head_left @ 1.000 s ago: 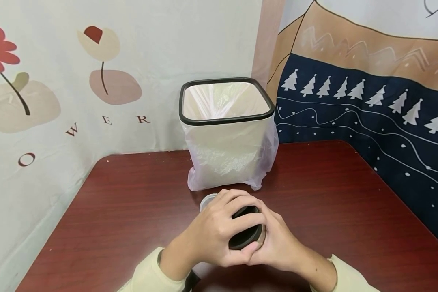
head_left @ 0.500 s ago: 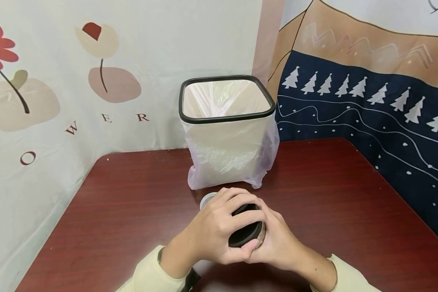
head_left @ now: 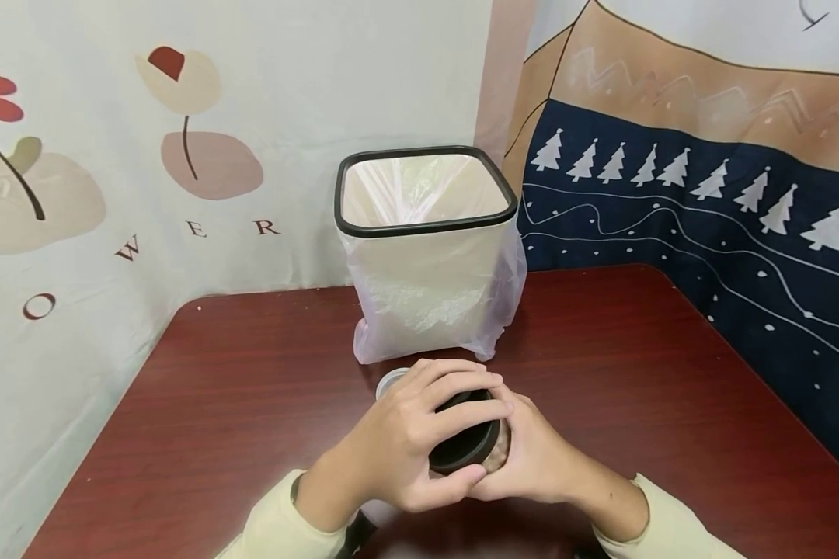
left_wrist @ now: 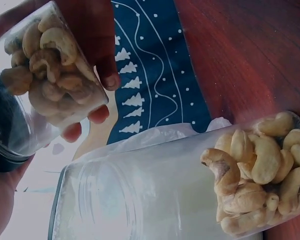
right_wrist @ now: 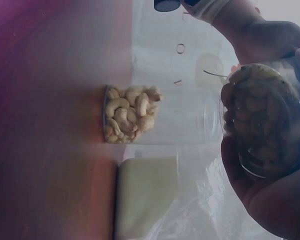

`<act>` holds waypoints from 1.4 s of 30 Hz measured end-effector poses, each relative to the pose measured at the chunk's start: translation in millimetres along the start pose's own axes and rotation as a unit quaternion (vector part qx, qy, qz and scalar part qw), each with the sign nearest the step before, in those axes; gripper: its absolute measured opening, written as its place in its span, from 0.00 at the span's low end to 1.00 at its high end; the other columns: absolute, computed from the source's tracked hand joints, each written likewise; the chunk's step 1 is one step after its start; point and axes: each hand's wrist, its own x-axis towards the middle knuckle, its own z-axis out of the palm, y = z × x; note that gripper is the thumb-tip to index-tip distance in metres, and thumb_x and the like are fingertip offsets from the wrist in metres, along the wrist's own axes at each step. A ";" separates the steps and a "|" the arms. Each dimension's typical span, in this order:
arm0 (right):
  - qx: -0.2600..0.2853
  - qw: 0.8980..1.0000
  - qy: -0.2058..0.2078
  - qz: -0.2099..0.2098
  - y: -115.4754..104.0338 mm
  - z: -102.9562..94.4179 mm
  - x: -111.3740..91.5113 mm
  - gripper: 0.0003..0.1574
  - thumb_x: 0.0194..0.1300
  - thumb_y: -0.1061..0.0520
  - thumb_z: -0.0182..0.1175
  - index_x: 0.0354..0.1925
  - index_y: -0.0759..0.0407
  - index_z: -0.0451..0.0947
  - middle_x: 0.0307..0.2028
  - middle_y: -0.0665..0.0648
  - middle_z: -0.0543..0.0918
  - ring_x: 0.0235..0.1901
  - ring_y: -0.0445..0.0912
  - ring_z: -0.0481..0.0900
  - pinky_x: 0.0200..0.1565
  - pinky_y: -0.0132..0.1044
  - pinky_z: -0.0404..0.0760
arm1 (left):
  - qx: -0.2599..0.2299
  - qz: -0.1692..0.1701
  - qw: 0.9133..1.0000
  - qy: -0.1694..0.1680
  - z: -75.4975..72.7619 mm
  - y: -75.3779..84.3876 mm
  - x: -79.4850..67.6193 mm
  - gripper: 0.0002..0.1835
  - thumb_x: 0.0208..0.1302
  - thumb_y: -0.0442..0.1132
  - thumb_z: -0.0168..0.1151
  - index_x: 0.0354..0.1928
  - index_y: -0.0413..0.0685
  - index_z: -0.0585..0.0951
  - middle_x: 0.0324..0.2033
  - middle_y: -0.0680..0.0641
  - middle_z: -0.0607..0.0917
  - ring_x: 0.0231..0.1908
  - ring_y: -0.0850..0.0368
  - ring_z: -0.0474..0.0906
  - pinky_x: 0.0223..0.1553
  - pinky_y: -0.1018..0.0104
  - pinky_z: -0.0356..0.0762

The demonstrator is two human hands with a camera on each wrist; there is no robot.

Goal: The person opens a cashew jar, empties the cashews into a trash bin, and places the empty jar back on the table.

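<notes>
A clear jar of cashews (left_wrist: 52,75) with a black lid (head_left: 464,446) is held between my hands above the table. My left hand (head_left: 409,435) comes over the top, its fingers and thumb curled round the lid. Round the jar's side, my right hand (head_left: 534,454) grips the clear body. The right wrist view looks at the jar's base, with nuts pressed against it. Behind my left hand stands a second clear jar (right_wrist: 185,115), upright and without a lid, cashews filling its lower part. Only its rim (head_left: 390,380) shows in the head view.
A cream bin (head_left: 426,272) with a black rim and a thin plastic liner stands at the back of the dark red table (head_left: 252,373). Printed cloths hang behind: a white one with flowers (head_left: 196,85) and a navy one with trees (head_left: 671,217).
My left fingers and thumb have shifted slightly on the lid, and more of the nuts shows beside it. The right hand keeps its grip. The head view has swung a little.
</notes>
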 end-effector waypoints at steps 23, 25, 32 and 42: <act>-0.001 1.000 0.005 -0.007 0.2 4.4 -1.8 0.57 0.32 0.58 0.78 0.62 0.51 0.65 0.52 0.47 0.81 0.49 0.39 0.81 0.52 0.33 0.80 | 0.002 0.024 0.999 0.024 4.1 0.2 2.3 0.21 0.53 0.48 0.66 0.49 0.47 0.85 0.48 0.45 0.85 0.51 0.47 0.80 0.53 0.59 0.78; 0.002 1.000 0.007 -0.002 0.0 5.6 -2.3 0.57 0.31 0.58 0.78 0.62 0.51 0.66 0.52 0.47 0.81 0.48 0.39 0.81 0.51 0.33 0.80 | 0.004 0.022 0.999 0.024 4.0 0.0 1.9 0.22 0.53 0.48 0.66 0.49 0.47 0.85 0.48 0.46 0.85 0.51 0.47 0.80 0.52 0.59 0.78; 0.011 1.000 0.017 0.007 -1.3 9.8 -2.5 0.56 0.30 0.59 0.77 0.61 0.50 0.67 0.51 0.47 0.81 0.47 0.40 0.81 0.49 0.33 0.81 | 0.000 0.015 1.000 0.019 2.2 -0.3 0.6 0.21 0.53 0.47 0.66 0.49 0.48 0.85 0.47 0.46 0.85 0.51 0.48 0.80 0.52 0.59 0.78; -0.003 0.998 0.053 0.022 -1.4 16.7 -4.7 0.58 0.33 0.58 0.77 0.66 0.49 0.66 0.54 0.48 0.81 0.50 0.40 0.81 0.52 0.33 0.80 | -0.003 0.011 1.000 0.026 3.7 -2.3 0.4 0.20 0.53 0.47 0.65 0.47 0.48 0.85 0.46 0.47 0.86 0.50 0.48 0.81 0.51 0.60 0.78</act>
